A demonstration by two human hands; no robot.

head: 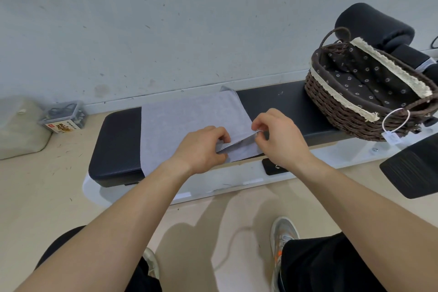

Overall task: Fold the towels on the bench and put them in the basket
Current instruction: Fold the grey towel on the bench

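A light grey towel (184, 121) lies spread across the black padded bench (116, 144), with another grey layer showing under its near right corner. My left hand (201, 149) pinches the towel's near edge. My right hand (279, 137) pinches the near right corner and lifts it slightly off the layer below. A dark brown wicker basket (341, 106) with a flowered lining and cream lace trim stands on the bench's right end, with no towel visible inside it.
A black padded roller (372, 23) rises behind the basket. A black foot plate (412, 168) sits at the right. A clear box of small items (64, 116) and a pale bag (19, 125) lie on the floor at the left, by the wall.
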